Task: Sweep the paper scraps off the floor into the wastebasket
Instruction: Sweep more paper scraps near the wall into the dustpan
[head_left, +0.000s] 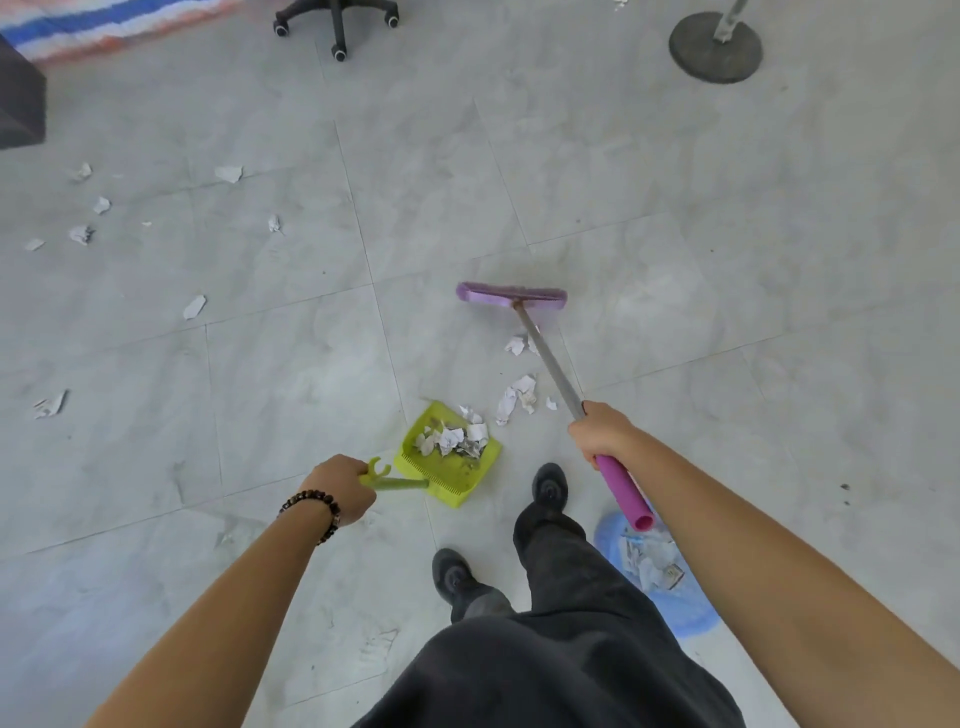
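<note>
Fingers (589, 441) gripping broom (511, 294), dustpan (449, 452) nearby, chair base (337, 21) beyond

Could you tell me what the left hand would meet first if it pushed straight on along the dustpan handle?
Probably the green dustpan itself, which the left hand already holds by the handle; beyond it lie the paper scraps.

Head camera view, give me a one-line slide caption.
Left hand steadies a green dustpan while right hand sweeps paper scraps with a purple broom.
</note>
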